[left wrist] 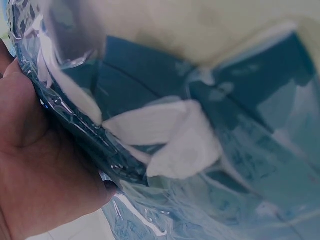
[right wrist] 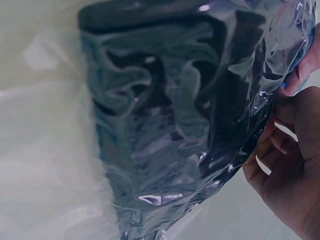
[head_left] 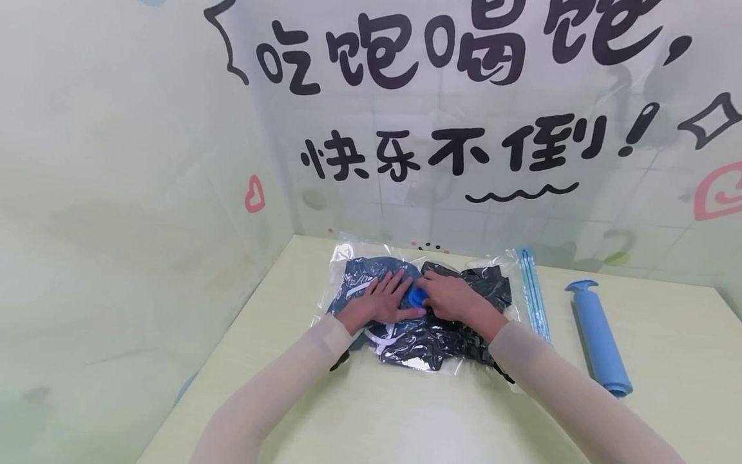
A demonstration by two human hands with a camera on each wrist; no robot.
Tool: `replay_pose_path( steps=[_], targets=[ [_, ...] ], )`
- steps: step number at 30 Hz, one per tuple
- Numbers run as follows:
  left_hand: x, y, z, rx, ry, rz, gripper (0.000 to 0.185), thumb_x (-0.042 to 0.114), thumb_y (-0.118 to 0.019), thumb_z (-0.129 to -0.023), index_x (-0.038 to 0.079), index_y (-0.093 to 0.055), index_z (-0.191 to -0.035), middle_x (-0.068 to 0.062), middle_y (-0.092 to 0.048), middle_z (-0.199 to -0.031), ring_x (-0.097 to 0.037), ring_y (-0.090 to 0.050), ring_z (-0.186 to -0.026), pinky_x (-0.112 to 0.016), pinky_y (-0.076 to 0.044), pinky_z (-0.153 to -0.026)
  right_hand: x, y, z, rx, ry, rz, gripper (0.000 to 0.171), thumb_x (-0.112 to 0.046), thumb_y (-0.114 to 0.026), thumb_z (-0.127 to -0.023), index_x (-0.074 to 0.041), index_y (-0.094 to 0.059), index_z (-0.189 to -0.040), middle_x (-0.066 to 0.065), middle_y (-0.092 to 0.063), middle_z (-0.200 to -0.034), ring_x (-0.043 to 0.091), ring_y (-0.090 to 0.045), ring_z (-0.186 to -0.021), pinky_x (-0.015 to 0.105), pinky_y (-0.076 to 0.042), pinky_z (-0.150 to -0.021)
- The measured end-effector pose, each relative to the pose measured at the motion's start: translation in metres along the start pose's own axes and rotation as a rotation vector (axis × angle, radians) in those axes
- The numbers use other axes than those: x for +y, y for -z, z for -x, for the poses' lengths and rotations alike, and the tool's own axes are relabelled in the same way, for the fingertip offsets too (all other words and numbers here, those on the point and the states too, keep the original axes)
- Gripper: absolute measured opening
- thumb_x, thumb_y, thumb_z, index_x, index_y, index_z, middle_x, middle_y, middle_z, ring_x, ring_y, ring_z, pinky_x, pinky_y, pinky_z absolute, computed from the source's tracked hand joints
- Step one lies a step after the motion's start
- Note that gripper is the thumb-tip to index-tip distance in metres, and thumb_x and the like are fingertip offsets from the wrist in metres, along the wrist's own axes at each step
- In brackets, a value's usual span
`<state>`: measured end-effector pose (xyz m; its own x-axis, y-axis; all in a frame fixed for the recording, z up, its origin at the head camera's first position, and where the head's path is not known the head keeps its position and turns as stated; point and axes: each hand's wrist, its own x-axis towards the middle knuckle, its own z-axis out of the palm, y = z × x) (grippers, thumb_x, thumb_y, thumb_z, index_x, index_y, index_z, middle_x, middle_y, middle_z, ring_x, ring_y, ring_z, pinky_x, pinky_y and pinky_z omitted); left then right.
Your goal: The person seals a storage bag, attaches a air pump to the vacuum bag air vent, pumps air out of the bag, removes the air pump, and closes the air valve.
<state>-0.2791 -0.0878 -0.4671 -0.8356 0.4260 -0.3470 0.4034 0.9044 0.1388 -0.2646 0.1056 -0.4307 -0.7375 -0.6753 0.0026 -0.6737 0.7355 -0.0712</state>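
A clear plastic vacuum storage bag (head_left: 342,250) lies on the table, with dark blue clothing (head_left: 358,272) with white stripes in its left part and black clothing (head_left: 493,283) in its right. My left hand (head_left: 382,303) rests on the bag with fingers spread, its thumb beside the round blue valve (head_left: 416,297). Curled fingers of my right hand (head_left: 452,298) pinch at the valve's right side, partly covering it. White trim (left wrist: 180,140) shows through the film in the left wrist view. In the right wrist view, black fabric (right wrist: 220,100) lies under wrinkled plastic beside the right hand (right wrist: 295,170).
A blue hand pump (head_left: 603,345) with a T-shaped handle lies right of the bag. The bag's blue zip edge (head_left: 534,293) faces it. Behind the pale table (head_left: 406,419) stands a wall (head_left: 377,212) with black lettering; another wall (head_left: 145,225) borders the left.
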Motion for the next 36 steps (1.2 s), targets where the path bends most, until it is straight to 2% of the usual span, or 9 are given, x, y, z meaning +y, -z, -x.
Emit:
replay_pose_path(
  steps=[7, 15, 21, 29, 36],
  targets=[
    [0.000, -0.001, -0.002, 0.010, -0.003, -0.016, 0.096, 0.079, -0.034, -0.095, 0.023, -0.001, -0.165, -0.001, 0.012, -0.169, -0.024, 0.011, -0.152, -0.049, 0.001, -0.120, -0.003, 0.005, 0.000, -0.016, -0.022, -0.003, 0.032, -0.017, -0.071, -0.098, -0.004, -0.064, -0.126, 0.009, -0.057, -0.104, 0.024, -0.065, -0.079, 0.040, -0.058, -0.067],
    [0.003, 0.006, 0.001, 0.007, -0.004, -0.018, 0.096, 0.079, -0.033, -0.095, 0.022, -0.002, -0.165, -0.001, 0.013, -0.168, -0.025, 0.011, -0.152, -0.049, 0.001, -0.120, -0.007, 0.009, -0.002, -0.007, -0.037, 0.058, 0.026, -0.020, -0.071, -0.098, -0.004, -0.065, -0.117, 0.007, -0.059, -0.098, 0.023, -0.064, -0.080, 0.041, -0.057, -0.067],
    [0.001, 0.009, 0.002, -0.009, 0.016, 0.020, 0.096, 0.078, -0.037, -0.095, 0.023, -0.001, -0.165, 0.000, 0.015, -0.168, -0.023, 0.014, -0.152, -0.047, 0.005, -0.119, -0.011, 0.012, -0.008, -0.026, -0.036, 0.060, 0.035, -0.023, -0.070, -0.097, 0.000, -0.063, -0.124, 0.010, -0.062, -0.104, 0.027, -0.066, -0.088, 0.045, -0.057, -0.072],
    [0.000, 0.005, 0.001, 0.001, -0.004, 0.004, 0.096, 0.078, -0.036, -0.095, 0.021, -0.002, -0.165, -0.002, 0.014, -0.168, -0.025, 0.013, -0.152, -0.049, 0.004, -0.119, -0.012, 0.006, -0.010, -0.031, -0.064, 0.055, 0.032, -0.024, -0.070, -0.097, -0.002, -0.061, -0.117, 0.010, -0.062, -0.099, 0.028, -0.066, -0.085, 0.046, -0.057, -0.069],
    [-0.001, 0.001, 0.000, -0.005, 0.002, 0.008, 0.096, 0.078, -0.035, -0.095, 0.022, -0.001, -0.165, -0.001, 0.015, -0.168, -0.025, 0.013, -0.152, -0.049, 0.006, -0.119, -0.014, 0.003, -0.012, -0.075, -0.080, 0.055, 0.034, -0.025, -0.067, -0.099, 0.000, -0.059, -0.121, 0.014, -0.063, -0.108, 0.032, -0.067, -0.091, 0.048, -0.056, -0.074]
  ],
)
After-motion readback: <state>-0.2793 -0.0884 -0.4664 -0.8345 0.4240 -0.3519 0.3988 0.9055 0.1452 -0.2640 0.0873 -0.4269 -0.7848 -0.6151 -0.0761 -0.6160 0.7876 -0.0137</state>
